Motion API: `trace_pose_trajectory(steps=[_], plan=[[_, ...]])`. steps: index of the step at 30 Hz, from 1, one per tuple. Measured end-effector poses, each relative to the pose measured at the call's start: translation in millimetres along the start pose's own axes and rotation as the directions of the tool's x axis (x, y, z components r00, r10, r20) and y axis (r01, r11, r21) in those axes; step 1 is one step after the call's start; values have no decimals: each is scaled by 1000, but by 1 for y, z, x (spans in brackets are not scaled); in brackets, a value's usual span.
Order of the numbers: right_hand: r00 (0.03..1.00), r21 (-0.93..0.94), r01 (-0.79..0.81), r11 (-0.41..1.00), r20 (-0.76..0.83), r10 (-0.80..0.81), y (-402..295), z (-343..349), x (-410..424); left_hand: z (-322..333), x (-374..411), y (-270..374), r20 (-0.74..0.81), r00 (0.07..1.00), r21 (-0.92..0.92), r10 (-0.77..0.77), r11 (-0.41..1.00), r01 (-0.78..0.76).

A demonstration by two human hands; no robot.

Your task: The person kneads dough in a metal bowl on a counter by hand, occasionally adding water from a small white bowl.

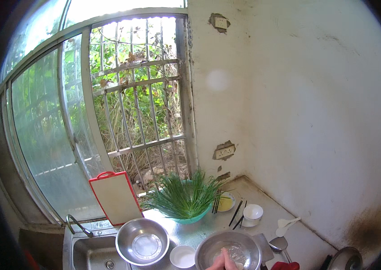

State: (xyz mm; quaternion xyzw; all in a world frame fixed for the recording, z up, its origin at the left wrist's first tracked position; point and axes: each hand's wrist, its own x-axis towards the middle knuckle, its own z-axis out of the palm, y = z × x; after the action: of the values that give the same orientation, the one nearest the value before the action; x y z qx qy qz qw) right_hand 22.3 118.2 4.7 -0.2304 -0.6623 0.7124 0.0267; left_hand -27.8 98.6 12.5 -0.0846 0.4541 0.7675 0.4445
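Note:
My left hand [218, 263] and my right hand [229, 261] are over a stainless steel basin [207, 242] at the bottom edge of the view. The two palms are pressed together, fingers pointing away from me. Whether anything lies between them is hidden. Whitish residue [236, 251] coats the basin's bottom, and a small pale lump [239, 266] shows beside my right hand. Left of this basin are a white bowl [182, 257] and a second stainless steel basin [142, 241] with nothing seen in it.
Behind stands a green basin [190, 221] heaped with long green leaves [185, 200]. Chopsticks [235, 213], a plate of yellow liquid [225, 202], a white bowl [253, 212], white spoons [287, 226], a metal blade [263, 246] and a spatula [279, 243] lie rightward. A sink [92, 248] and red-edged cutting board [116, 199] are left.

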Motion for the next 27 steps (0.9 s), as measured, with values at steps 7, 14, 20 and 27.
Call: trace_pose_trajectory(steps=[7,14,20,27], plan=[[996,-19,-34,999,-78,32,39,-24,23,20,-19,8,-4,999,125,32,992,-31],[991,-188,78,979,-97,-97,79,-48,38,21,-24,3,-13,999,204,44,978,-40],[997,-589,-62,806,-72,24,97,-59,45,19,-26,5,-22,998,250,56,967,-49],[976,756,24,655,-159,148,106,-22,37,11,-55,22,-29,999,92,16,996,-13]])
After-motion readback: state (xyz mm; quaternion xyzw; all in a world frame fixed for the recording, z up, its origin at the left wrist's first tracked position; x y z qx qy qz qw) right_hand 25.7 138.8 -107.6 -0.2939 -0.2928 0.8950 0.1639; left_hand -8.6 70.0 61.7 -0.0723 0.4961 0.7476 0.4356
